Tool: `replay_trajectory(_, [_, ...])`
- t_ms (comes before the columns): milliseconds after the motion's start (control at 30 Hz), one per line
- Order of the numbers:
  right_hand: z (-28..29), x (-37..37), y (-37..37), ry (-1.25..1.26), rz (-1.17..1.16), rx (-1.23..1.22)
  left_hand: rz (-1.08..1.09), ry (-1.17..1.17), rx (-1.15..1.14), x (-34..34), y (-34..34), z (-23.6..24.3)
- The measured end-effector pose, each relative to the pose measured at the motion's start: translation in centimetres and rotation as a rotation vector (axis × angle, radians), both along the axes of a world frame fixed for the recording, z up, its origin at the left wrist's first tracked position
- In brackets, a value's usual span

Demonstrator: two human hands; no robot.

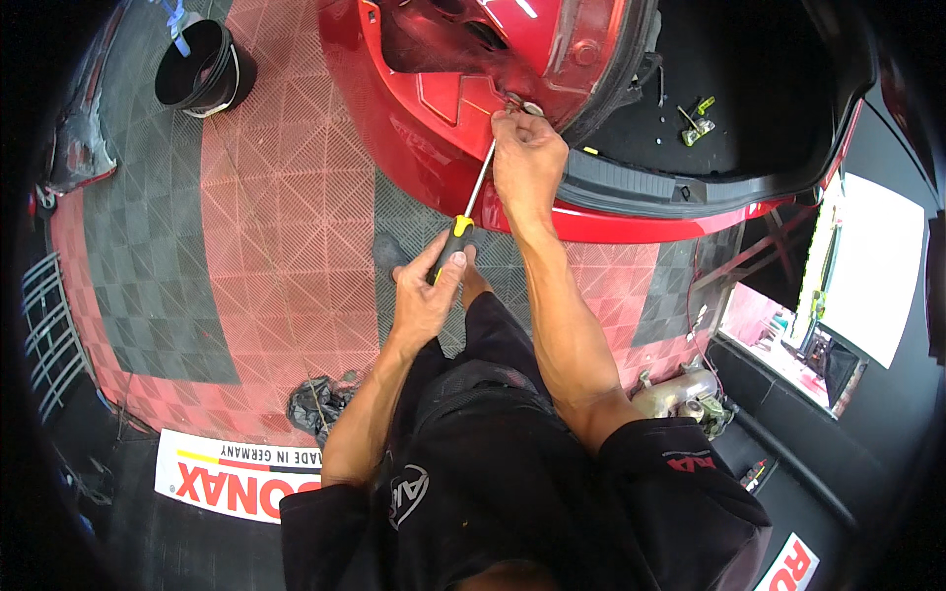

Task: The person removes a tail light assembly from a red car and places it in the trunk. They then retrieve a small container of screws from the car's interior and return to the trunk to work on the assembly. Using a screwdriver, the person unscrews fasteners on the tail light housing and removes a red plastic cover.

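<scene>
My left hand (426,291) is closed around the black and yellow handle of a screwdriver (480,184). Its metal shaft slants up to the right, toward the red bodywork of a car (379,118). At the far end of the shaft, my right hand (530,163) is closed, its fingertips pinched against a recess in the bodywork. A small pale metal piece (532,108) shows just beyond these fingers. The screwdriver's tip and whatever the right fingers hold are hidden by the hand.
To the right, the car's open boot (749,108) has a dark floor with a yellow-green tool (698,131) on it. A black bucket (205,67) stands far left on red and grey floor tiles (276,227). Near my left arm lies a black plastic bag (320,406); a compressor-like machine (680,399) is at right.
</scene>
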State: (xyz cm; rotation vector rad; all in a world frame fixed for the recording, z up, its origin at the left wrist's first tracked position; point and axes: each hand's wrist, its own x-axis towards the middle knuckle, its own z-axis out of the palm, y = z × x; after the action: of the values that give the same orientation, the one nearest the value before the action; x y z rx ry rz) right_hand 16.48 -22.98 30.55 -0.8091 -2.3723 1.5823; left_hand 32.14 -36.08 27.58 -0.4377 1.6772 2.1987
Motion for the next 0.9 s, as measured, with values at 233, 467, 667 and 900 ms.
replay_trajectory(233, [-0.9,-0.6,0.2,-0.005,-0.007,-0.039,0.059,0.362,-0.703,-0.5,0.6,3.4])
replay_trajectory(467, [0.4,-0.5,0.6,-0.046,0.091,-0.113,-0.045,-0.033,-0.104,-1.5,-1.1,3.1])
replay_trajectory(667, [-0.7,2.0,0.6,-0.212,0.227,-0.065,-0.07,0.166,-0.444,-2.0,-1.0,4.4])
replay_trajectory(900, [0.6,1.4,0.4,-0.239,0.238,-0.028,-0.188,-0.201,-0.017,-1.8,-2.2,4.1])
